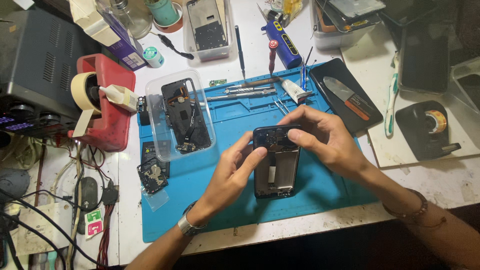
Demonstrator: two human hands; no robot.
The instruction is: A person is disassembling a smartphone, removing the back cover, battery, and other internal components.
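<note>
Black, with its back cover off, the opened phone (276, 162) lies at centre frame on the blue work mat (320, 192). The left hand (231, 172) sets its grip on the phone's upper left edge, thumb and forefinger clamped on the frame. The right hand (325, 137) clamps its grip on the top right corner. Left of the phone, a clear plastic tray (155, 100) holds dark phone parts. Metal tweezers (240, 90) lie along the mat's upper edge. A red tape dispenser (107, 125) stands at left on the white worktop (435, 182).
</note>
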